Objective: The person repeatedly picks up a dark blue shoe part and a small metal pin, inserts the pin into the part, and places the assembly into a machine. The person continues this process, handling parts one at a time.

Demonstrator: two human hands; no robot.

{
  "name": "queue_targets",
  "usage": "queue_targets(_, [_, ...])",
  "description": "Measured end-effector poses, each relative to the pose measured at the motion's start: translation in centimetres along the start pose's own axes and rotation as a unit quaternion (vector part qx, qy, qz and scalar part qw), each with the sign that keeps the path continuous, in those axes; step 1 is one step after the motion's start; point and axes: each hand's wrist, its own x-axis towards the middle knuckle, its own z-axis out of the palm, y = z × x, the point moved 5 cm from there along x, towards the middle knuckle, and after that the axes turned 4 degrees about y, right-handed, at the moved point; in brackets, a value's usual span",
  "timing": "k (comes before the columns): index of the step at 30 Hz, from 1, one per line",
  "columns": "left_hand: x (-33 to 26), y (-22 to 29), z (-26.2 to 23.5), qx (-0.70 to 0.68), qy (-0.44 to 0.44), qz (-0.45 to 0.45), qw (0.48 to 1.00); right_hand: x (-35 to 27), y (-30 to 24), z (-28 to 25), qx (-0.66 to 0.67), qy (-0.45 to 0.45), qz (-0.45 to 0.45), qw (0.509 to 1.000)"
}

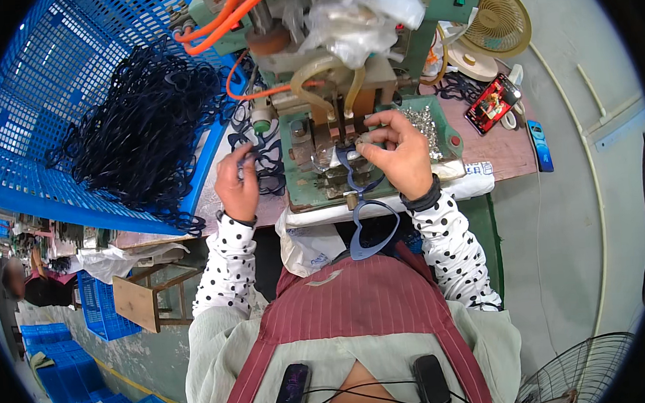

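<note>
A dark blue heart-shaped spectacle frame (356, 247) hangs off the front of a green bench machine (300, 195), its upper part under the machine's head. My right hand (403, 160) is beside that upper part, thumb and forefinger pinched together. Whatever lies between those fingertips is too small to make out. To the left of the machine, my left hand (237, 186) is raised with thumb and forefinger apart, and no object shows in it. Several dark frames (268, 164) lie on the table right beside the left hand.
A blue basket (32, 156) full of dark frames (140, 124) stands at left. Small metal parts (423, 125) are heaped at the machine's right. Orange hoses (233, 15) cross above. A red-screened phone (492, 104), a blue phone (540, 146) and a fan (494, 19) are farther right.
</note>
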Motion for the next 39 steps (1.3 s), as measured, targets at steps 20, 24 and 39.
queue_targets(20, [5.6, 10.1, 0.8, -0.377, -0.046, -0.137, 0.915, 0.3, -0.2, 2.0, 0.055, 0.017, 0.033, 0.998])
queue_targets(24, [3.5, 13.3, 0.3, -0.107, -0.087, 0.158, 0.978, 0.2, 0.6, 2.2, 0.131, 0.033, 0.034, 0.990])
queue_targets(39, [-3.4, 13.5, 6.1, -0.158, -0.200, 0.356, 0.899, 0.5, 11.6, -10.4, -0.373, 0.065, 0.014, 0.925])
